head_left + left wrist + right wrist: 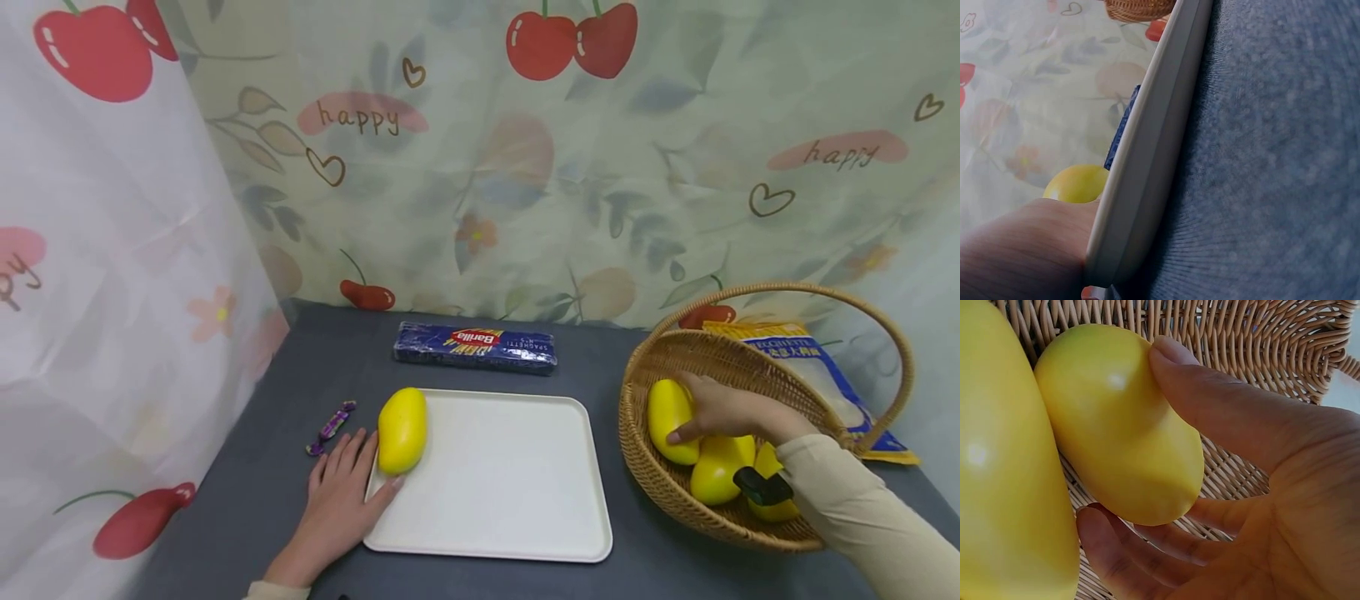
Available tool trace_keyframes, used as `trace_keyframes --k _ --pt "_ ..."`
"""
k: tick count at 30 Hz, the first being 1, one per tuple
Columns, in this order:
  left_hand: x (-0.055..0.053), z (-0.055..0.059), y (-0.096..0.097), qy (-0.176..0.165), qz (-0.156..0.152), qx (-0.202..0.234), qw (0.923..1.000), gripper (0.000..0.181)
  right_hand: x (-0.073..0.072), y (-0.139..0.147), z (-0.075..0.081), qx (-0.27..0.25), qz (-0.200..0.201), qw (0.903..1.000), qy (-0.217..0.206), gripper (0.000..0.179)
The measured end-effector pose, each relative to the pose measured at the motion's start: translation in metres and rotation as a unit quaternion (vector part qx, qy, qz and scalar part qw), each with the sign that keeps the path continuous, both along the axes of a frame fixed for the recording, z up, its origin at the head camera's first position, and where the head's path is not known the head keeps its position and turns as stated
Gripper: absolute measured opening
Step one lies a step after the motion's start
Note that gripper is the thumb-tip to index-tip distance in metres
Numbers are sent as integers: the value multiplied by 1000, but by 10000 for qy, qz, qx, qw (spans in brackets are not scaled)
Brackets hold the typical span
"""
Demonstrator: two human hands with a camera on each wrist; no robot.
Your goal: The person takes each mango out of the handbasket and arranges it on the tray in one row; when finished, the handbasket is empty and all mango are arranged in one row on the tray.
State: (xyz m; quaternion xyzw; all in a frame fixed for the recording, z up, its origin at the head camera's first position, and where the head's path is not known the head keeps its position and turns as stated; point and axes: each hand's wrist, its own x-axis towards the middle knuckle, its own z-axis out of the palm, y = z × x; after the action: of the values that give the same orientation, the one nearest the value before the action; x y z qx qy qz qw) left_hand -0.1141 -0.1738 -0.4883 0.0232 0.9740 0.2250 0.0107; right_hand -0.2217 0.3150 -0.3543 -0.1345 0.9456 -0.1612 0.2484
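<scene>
In the head view my left hand [339, 492] rests at the left edge of a white tray [510, 475], fingers extended and thumb over the rim. Beside those fingers a yellow mango [402, 431] lies on the tray's upper left corner; its top shows in the left wrist view. My right hand [723, 408] reaches into a wicker basket [652, 492] and grips a mango [1119, 425] at the basket's left side. The right wrist view shows the thumb on its upper side and the fingers curled along the other. Another mango [722, 471] lies close by.
A blue spaghetti box [476, 347] lies behind the tray. Left of the tray is a purple wrapped candy [331, 427]. A blue and yellow bag [813, 367] lies behind the basket, whose arched handle [795, 287] rises above it. A third mango [772, 492] sits partly under the right forearm.
</scene>
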Motion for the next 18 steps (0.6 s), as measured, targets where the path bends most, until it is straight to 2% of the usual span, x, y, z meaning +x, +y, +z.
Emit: trace_keyframes --k 11,18 --pt "-1 0 1 -82 16 -5 10000 87 4 3 6 -104 167 9991 365 104" --pt "0 2 1 -138 42 0 9999 86 9 5 16 -222 226 9983 484 104"
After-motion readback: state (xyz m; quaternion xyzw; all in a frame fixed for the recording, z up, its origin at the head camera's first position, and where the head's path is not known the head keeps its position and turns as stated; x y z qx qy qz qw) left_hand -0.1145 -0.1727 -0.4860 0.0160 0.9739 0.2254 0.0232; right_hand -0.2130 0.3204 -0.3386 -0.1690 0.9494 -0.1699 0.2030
